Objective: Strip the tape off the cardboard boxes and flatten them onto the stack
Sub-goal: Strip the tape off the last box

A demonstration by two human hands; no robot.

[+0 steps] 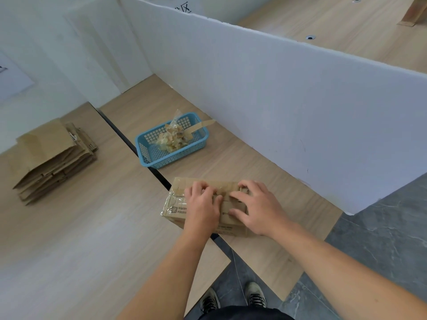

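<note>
Wooden table (92, 227): left hand (203, 205) and right hand (257, 207) both pinch tape (175, 200) on printed box (230, 224), lettering illegible

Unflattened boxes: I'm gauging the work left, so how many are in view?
1: the taped box under the left hand and right hand. The stack at left is already flat; more may sit out of frame.

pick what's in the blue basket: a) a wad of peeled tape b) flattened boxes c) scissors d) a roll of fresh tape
A: the blue basket holds a crumpled wad of stripped tape, with one strip hanging over its far rim. The stack of flattened cardboard lies apart from it, further left on the table.
</note>
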